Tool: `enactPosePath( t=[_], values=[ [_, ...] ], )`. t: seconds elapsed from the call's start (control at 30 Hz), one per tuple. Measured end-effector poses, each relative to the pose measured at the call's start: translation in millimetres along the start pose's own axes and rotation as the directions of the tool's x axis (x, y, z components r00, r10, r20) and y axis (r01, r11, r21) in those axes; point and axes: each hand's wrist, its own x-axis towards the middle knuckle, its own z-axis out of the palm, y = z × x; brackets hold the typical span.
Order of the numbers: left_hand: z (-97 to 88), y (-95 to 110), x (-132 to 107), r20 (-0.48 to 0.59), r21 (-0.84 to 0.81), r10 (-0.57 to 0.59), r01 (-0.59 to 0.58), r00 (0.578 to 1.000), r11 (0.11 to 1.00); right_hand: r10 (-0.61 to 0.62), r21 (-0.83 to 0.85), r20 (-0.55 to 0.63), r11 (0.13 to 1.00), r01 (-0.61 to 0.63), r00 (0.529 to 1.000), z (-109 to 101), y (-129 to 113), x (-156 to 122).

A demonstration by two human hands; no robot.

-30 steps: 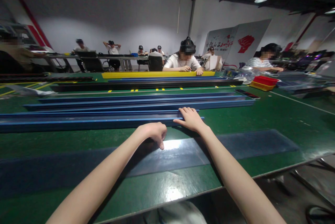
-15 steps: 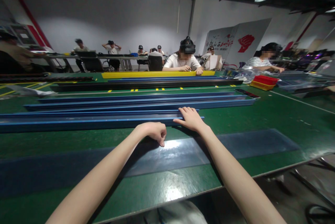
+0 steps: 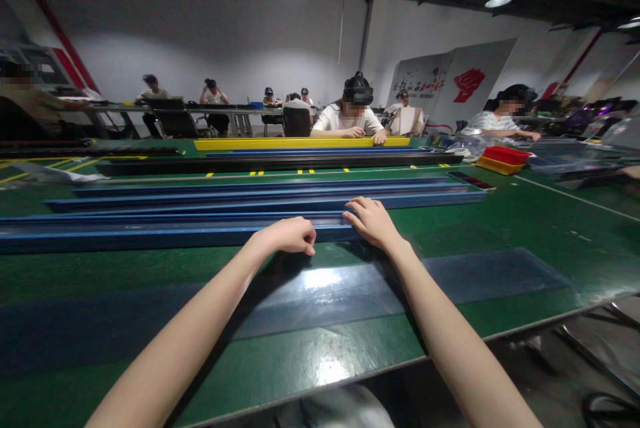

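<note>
A long blue channel strip [image 3: 165, 236] lies across the green table in front of me. My right hand [image 3: 374, 220] is at its right end, fingers stretched forward and apart from the thumb, seemingly resting on the strip. To its left, my left hand [image 3: 291, 236] is closed in a pinch at the strip's near edge. Whatever those fingertips may hold is hidden. Nearer to me, a clear flat plastic sheet [image 3: 475, 275] stretches along the table under both forearms.
Behind lie more blue strips [image 3: 420, 199], a black strip [image 3: 280, 163] and a yellow strip [image 3: 300, 143]. A phone-like dark slab [image 3: 471, 180] and red and yellow bins [image 3: 503, 160] stand to the right. A co-worker [image 3: 350, 115] sits opposite.
My left hand has risen from above the clear sheet to the blue strip's near edge. My right hand has shifted slightly right and away from me, its fingers bending more.
</note>
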Motion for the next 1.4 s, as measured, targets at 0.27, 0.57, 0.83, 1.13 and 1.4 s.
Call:
enactPosePath(
  t=[0.27,0.57,0.83,1.13,1.4],
  values=[
    [-4.7,1,-2,-0.351,0.002,-0.137,0.148,0.926,0.989,-0.036,0.015,-0.286,0.999,0.041,0.958,-14,-13,-1],
    [-0.5,-2,2,-0.493,-0.041,-0.235,0.247,0.838,0.968,-0.196,-0.019,-0.173,0.980,0.196,0.965,0,-36,0],
    [10.3,-6,8,-0.534,0.034,-0.191,0.247,0.824,0.969,-0.113,-0.046,0.032,0.992,0.115,0.993,26,-24,-1],
    [9.6,0,7,-0.565,0.110,-0.136,0.238,0.814,0.965,-0.080,-0.060,0.094,0.994,0.086,0.992,26,-24,1],
    [10.5,5,7,-0.524,0.139,-0.110,0.212,0.845,0.967,-0.015,-0.052,0.120,0.998,0.022,0.993,23,-25,4]
  ],
)
